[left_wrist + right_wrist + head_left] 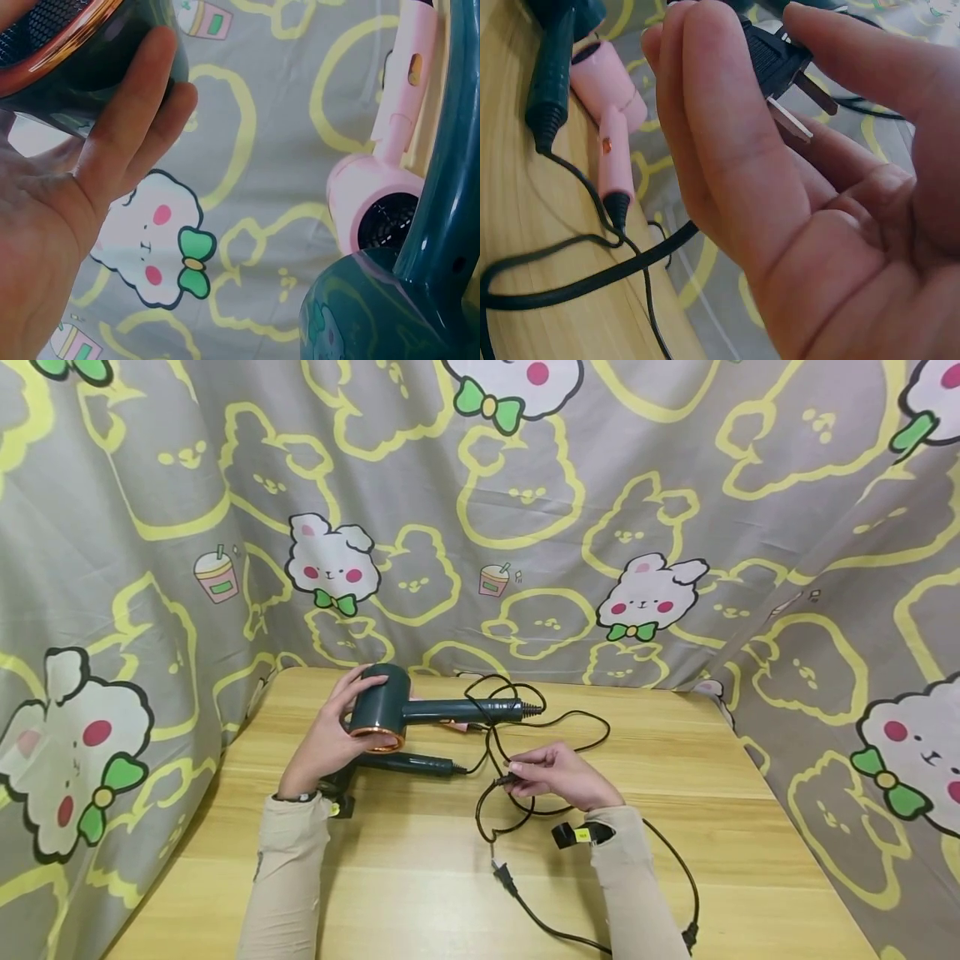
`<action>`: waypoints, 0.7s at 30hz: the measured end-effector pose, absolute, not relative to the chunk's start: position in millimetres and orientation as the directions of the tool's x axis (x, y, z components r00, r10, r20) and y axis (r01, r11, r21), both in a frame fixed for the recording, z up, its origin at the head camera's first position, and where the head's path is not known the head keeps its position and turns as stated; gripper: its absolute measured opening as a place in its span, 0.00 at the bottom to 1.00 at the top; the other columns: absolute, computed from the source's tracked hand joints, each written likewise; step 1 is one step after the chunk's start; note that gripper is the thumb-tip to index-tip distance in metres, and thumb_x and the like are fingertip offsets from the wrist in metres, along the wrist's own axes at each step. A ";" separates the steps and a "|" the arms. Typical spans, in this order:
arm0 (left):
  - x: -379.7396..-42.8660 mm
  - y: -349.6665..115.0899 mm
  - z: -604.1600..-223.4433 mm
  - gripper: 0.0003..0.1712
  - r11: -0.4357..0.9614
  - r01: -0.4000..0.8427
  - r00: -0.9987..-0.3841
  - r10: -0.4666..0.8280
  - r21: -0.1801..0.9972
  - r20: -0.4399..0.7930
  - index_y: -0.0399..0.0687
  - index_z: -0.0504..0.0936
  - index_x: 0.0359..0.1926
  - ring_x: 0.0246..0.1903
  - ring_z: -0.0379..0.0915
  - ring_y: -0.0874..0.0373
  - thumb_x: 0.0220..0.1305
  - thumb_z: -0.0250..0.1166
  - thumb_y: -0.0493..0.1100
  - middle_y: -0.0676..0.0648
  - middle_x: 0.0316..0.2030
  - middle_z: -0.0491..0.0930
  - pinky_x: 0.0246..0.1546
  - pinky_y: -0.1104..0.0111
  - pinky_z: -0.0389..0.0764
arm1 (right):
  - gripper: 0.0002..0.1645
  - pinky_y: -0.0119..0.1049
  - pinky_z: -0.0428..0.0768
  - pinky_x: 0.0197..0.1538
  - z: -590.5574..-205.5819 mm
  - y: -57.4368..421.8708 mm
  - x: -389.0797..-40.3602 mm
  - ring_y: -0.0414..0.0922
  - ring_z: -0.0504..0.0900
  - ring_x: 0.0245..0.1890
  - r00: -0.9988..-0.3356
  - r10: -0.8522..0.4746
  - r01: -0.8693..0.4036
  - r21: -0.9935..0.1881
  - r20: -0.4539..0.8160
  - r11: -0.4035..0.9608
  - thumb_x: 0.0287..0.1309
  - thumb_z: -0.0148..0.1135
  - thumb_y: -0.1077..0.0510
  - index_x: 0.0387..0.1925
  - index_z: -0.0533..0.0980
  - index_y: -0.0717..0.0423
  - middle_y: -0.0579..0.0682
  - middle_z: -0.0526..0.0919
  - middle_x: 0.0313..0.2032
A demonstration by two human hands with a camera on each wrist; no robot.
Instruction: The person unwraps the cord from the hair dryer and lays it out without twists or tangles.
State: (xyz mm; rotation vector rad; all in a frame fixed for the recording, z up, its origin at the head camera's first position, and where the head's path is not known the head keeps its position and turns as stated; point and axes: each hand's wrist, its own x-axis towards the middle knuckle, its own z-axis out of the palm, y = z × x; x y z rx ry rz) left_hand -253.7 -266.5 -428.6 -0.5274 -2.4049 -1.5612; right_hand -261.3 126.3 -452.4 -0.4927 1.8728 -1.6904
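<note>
A dark green hair dryer (382, 703) with a copper-coloured rim is gripped around its barrel by my left hand (326, 739). Its handle points right. My right hand (566, 774) pinches a black two-pin plug (776, 64), whose metal prongs show in the right wrist view; a black cord trails from it. Below the held dryer lies a second green hair dryer (416, 765), its barrel mostly hidden by the left hand and wrist. Behind them is a pink hair dryer (367, 184), almost wholly covered in the head view.
Looped black cords (600, 720) tangle across the middle of the wooden table (420, 877). Another black plug (505, 878) lies near the front, and a cord runs along the right side to a black connector (690, 933). A patterned curtain (420, 568) surrounds the table.
</note>
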 end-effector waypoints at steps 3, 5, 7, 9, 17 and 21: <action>-252.3 -263.8 -426.4 0.50 0.348 0.438 -0.899 0.178 0.829 0.400 0.58 0.71 0.73 0.68 0.66 0.30 0.49 0.82 0.34 0.48 0.81 0.50 0.59 0.53 0.77 | 0.27 0.40 0.86 0.52 -455.5 129.9 -263.6 0.51 0.91 0.45 -0.783 -0.597 0.116 -0.984 -0.176 0.138 0.71 0.63 0.57 0.60 0.75 0.77 0.74 0.85 0.50; -251.5 -262.3 -424.9 0.51 0.312 0.456 -0.890 0.181 0.834 0.419 0.55 0.71 0.73 0.68 0.65 0.31 0.49 0.82 0.31 0.47 0.81 0.49 0.57 0.64 0.78 | 0.26 0.39 0.87 0.52 -457.1 131.6 -265.5 0.53 0.91 0.46 -0.787 -0.589 0.131 -0.982 -0.185 0.133 0.72 0.63 0.57 0.59 0.76 0.77 0.77 0.83 0.51; -250.7 -261.7 -423.7 0.51 0.273 0.467 -0.884 0.178 0.841 0.432 0.52 0.70 0.74 0.68 0.65 0.33 0.50 0.81 0.29 0.46 0.81 0.48 0.55 0.73 0.78 | 0.27 0.39 0.87 0.51 -458.8 133.3 -267.7 0.53 0.91 0.46 -0.789 -0.583 0.143 -0.981 -0.194 0.132 0.72 0.62 0.57 0.60 0.75 0.77 0.79 0.82 0.51; -249.8 -261.8 -422.9 0.51 0.228 0.476 -0.879 0.165 0.850 0.448 0.50 0.69 0.74 0.65 0.67 0.37 0.50 0.79 0.26 0.44 0.81 0.48 0.53 0.77 0.78 | 0.28 0.39 0.87 0.51 -460.2 135.5 -269.5 0.53 0.91 0.46 -0.793 -0.573 0.153 -0.978 -0.206 0.139 0.73 0.62 0.57 0.62 0.73 0.78 0.76 0.84 0.50; -246.3 -264.0 -420.3 0.50 0.145 0.502 -0.862 0.160 0.853 0.481 0.43 0.68 0.74 0.59 0.74 0.57 0.50 0.75 0.20 0.45 0.79 0.54 0.54 0.75 0.78 | 0.33 0.44 0.85 0.54 -464.8 149.3 -276.2 0.46 0.91 0.40 -0.850 -0.457 0.218 -0.964 -0.263 0.150 0.73 0.62 0.55 0.68 0.68 0.75 0.55 0.91 0.39; -246.3 -262.9 -418.8 0.51 0.141 0.503 -0.859 0.190 0.853 0.475 0.43 0.67 0.74 0.62 0.71 0.56 0.49 0.76 0.20 0.45 0.80 0.54 0.55 0.75 0.78 | 0.34 0.39 0.88 0.48 -465.0 157.1 -279.2 0.43 0.91 0.36 -0.894 -0.377 0.222 -0.971 -0.241 0.093 0.72 0.63 0.56 0.72 0.67 0.68 0.53 0.91 0.36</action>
